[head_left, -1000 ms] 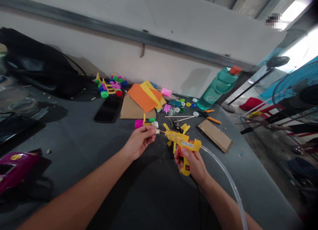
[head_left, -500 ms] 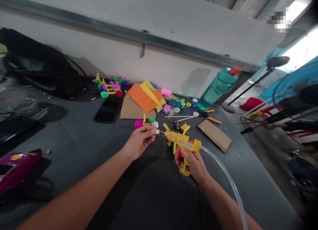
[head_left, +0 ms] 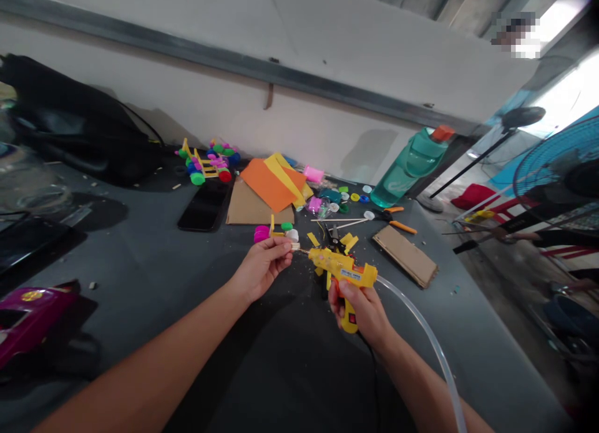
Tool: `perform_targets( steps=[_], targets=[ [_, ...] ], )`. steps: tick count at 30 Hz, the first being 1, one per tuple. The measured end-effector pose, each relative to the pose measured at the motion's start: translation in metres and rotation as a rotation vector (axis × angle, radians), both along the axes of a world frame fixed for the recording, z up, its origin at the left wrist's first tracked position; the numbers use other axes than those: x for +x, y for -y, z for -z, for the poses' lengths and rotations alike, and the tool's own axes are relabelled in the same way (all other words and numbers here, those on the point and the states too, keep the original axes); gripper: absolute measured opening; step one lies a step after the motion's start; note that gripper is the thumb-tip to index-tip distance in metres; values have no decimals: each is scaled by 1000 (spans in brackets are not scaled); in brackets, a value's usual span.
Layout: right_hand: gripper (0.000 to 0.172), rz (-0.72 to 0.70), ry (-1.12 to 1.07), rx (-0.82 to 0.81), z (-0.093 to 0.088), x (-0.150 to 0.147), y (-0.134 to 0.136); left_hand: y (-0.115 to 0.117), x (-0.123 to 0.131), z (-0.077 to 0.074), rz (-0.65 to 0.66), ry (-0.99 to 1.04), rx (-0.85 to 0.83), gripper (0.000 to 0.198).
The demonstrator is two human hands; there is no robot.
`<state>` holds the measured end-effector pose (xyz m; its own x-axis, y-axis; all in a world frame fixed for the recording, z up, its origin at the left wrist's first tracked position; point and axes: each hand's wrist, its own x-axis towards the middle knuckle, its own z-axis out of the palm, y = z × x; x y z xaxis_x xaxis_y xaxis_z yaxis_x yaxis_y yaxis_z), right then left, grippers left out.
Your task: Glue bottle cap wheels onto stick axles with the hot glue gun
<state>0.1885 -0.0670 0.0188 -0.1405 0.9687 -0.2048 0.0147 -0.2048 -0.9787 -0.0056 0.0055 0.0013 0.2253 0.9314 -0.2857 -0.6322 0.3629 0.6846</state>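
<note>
Our right hand [head_left: 360,301] grips the glue gun [head_left: 327,259], barely budged, nozzle [head_left: 304,252] still right by the pale piece [head_left: 295,246] our left hand [head_left: 262,267] pinches, so gluing's probably ongoing.

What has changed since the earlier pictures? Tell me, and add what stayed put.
The yellow glue gun in the right hand has edged slightly left, toward the small pale piece in the left hand. Nothing was taken hold of or let go. The left hand, bottle and phone stayed put.

Pale wall [head_left: 210,108], grey rail [head_left: 327,91] across; dark table [head_left: 154,252]; bright patch [head_left: 566,102], perhaps window, upper right.
</note>
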Motion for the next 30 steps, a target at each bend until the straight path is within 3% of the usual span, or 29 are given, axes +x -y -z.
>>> perform_targets(
  steps=[30],
  targets=[
    [38, 26, -42, -25, -5, -1, -1, 2, 2, 3, 35, -55, 46, 13]
  ],
)
